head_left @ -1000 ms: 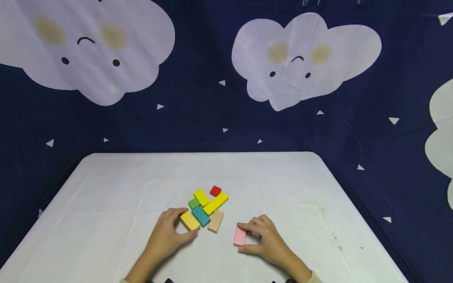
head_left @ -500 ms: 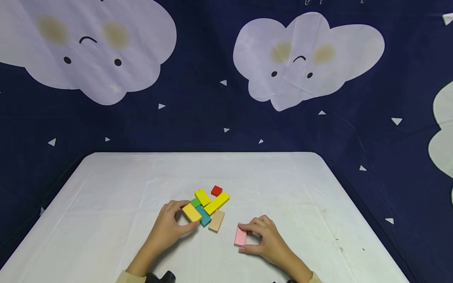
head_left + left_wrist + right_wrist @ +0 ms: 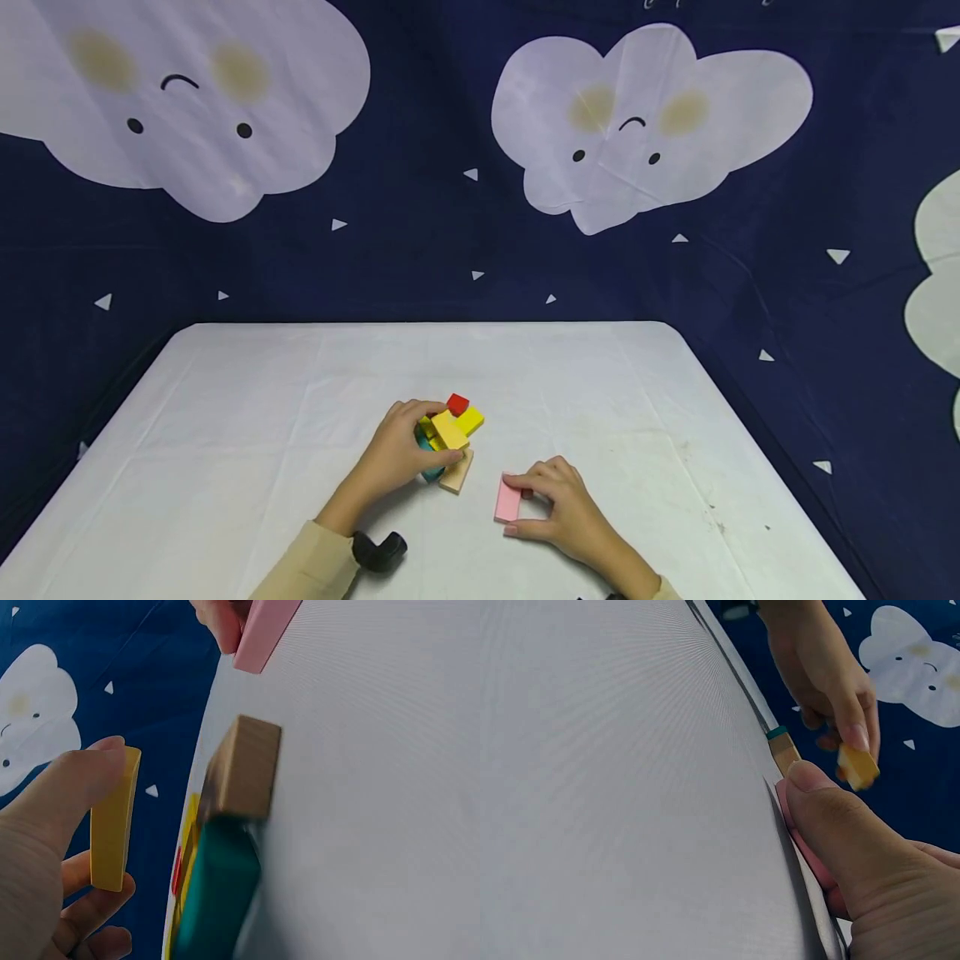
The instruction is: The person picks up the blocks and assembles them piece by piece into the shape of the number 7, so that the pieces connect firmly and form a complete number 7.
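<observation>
If let go too soon, likely to drop and knock the little pile apart: so watch the deep yellow block (image 3: pixel 450 430), held up off the table (image 3: pixel 600 375) by its two ends, pinched between the thumb and fingers of the left hand (image 3: pixel 399 450). Might also slip from being held only at the ends. Just under and beside that hand, see the teal block (image 3: pixel 217 892), partly covered, then the tan wood block (image 3: pixel 457 472) at the front, the red block (image 3: pixel 457 405) at the back, and the bright yellow block (image 3: pixel 470 421) leaning off to the right. Too hidden to tell how many more yellow bits. All in the way of coming straight down, and maybe easy to push crooked with a low thumb. Farther right, apart from the pile, find the pink block (image 3: pixel 507 498), pinched by its ends too, in the right hand (image 3: pixel 566 512). Seems to be resting on the table. Could skid or tip if squeezed hard or bumped. Past that, little dark specks (image 3: pixel 721 527) on the table, then a white cloud (image 3: pixel 937 317) on the dark blue cloth (image 3: pixel 825 333), not blocking anything.
</observation>
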Demonstrator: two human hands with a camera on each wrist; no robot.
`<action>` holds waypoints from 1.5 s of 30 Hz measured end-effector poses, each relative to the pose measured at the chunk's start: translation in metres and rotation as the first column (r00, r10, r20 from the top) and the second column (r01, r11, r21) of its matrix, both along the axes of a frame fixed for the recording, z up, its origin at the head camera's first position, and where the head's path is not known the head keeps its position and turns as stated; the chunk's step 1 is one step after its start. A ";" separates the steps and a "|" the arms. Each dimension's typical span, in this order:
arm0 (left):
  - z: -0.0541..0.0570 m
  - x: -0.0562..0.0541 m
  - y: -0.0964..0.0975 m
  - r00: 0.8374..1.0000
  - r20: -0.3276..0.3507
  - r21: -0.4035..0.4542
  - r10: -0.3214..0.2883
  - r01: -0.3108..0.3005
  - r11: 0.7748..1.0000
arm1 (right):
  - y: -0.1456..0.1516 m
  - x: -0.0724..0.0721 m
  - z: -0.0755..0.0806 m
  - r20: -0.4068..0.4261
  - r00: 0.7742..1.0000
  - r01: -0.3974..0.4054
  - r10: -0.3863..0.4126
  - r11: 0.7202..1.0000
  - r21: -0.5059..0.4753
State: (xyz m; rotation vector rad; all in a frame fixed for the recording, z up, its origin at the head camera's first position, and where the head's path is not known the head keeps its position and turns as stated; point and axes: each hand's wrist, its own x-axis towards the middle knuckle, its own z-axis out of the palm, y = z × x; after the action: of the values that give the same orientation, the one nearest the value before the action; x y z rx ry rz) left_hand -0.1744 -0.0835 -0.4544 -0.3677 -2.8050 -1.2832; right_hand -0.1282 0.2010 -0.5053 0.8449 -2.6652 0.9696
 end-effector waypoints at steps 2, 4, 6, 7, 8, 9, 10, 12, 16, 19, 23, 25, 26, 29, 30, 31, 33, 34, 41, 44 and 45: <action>0.001 -0.005 0.007 1.000 -0.006 -0.006 -0.020 0.020 1.000 | 0.000 0.000 0.001 -0.002 1.000 -0.006 0.006 1.000 0.001; 0.002 -0.010 0.013 0.999 -0.014 -0.019 -0.038 0.038 0.999 | 0.000 0.000 0.001 -0.009 1.000 -0.012 0.012 1.000 0.002; 0.002 -0.014 0.018 0.998 -0.021 -0.042 -0.056 0.055 0.998 | 0.000 0.000 0.001 -0.022 1.000 -0.022 0.022 1.000 0.005; 0.002 -0.016 0.021 0.998 -0.022 -0.059 -0.067 0.065 0.996 | -0.001 0.000 0.001 -0.027 0.999 -0.024 0.025 1.000 0.006; 0.002 -0.018 0.024 0.997 -0.022 -0.073 -0.077 0.076 0.994 | -0.001 0.000 0.001 -0.027 0.999 -0.024 0.024 1.000 0.007; 0.002 -0.020 0.027 0.996 -0.019 -0.088 -0.088 0.086 0.992 | -0.001 0.000 0.000 -0.026 0.999 -0.022 0.022 1.000 0.008; 0.002 -0.022 0.029 0.995 -0.017 -0.104 -0.102 0.100 0.990 | -0.001 0.000 0.000 -0.024 0.999 -0.021 0.021 1.000 0.008; 0.002 -0.026 0.035 0.992 -0.008 -0.132 -0.127 0.125 0.983 | -0.001 0.000 0.000 -0.018 1.000 -0.014 0.014 1.000 0.009; 0.002 -0.031 0.044 0.985 0.025 -0.172 -0.169 0.170 0.970 | -0.001 0.000 0.001 -0.023 1.000 -0.013 0.013 1.000 0.006; 0.003 -0.032 0.051 0.981 0.049 -0.189 -0.187 0.193 0.963 | 0.000 0.000 0.000 -0.035 0.999 -0.017 0.017 1.000 0.006; 0.004 -0.034 0.059 0.977 0.059 -0.192 -0.204 0.212 0.958 | 0.000 -0.001 -0.001 -0.053 0.998 -0.022 0.022 1.000 0.003; 0.004 -0.035 0.062 0.976 0.060 -0.198 -0.211 0.219 0.956 | 0.000 -0.002 -0.001 -0.064 0.998 -0.025 0.025 1.000 -0.002; 0.004 -0.036 0.063 0.975 0.058 -0.206 -0.216 0.224 0.953 | 0.000 -0.002 -0.002 -0.072 0.997 -0.027 0.026 1.000 -0.005; 0.003 -0.038 0.066 0.970 0.057 -0.222 -0.238 0.245 0.944 | 0.000 -0.002 -0.003 -0.096 0.995 -0.033 0.032 0.999 -0.015; 0.002 -0.039 0.067 0.967 0.060 -0.227 -0.246 0.254 0.940 | 0.000 -0.002 -0.003 -0.103 0.994 -0.035 0.033 0.999 -0.018; 0.002 -0.039 0.067 0.965 0.063 -0.229 -0.255 0.262 0.937 | 0.000 -0.002 -0.003 -0.108 0.994 -0.035 0.033 0.999 -0.022; 0.002 -0.040 0.069 0.961 0.071 -0.235 -0.268 0.277 0.932 | 0.000 -0.002 -0.003 -0.111 0.993 -0.035 0.032 0.999 -0.026; 0.002 -0.040 0.069 0.958 0.074 -0.240 -0.276 0.285 0.928 | 0.000 -0.002 -0.003 -0.110 0.993 -0.036 0.032 0.999 -0.029; 0.000 -0.042 0.074 0.943 0.091 -0.289 -0.321 0.333 0.897 | 0.001 -0.001 -0.002 -0.107 0.994 -0.039 0.035 0.999 -0.036; 0.001 -0.042 0.075 0.938 0.071 -0.297 -0.340 0.345 0.890 | 0.001 -0.002 -0.002 -0.110 0.993 -0.044 0.040 0.998 -0.039; 0.001 -0.042 0.075 0.936 0.063 -0.297 -0.346 0.349 0.889 | 0.001 -0.002 -0.002 -0.110 0.993 -0.044 0.040 0.998 -0.038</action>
State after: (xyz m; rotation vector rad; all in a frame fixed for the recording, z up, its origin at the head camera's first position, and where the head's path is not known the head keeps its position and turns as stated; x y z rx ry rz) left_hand -0.2165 -0.0088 -0.4531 -0.9179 -3.0439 -0.8817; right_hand -0.1298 0.2020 -0.5076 0.9216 -2.5368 0.9545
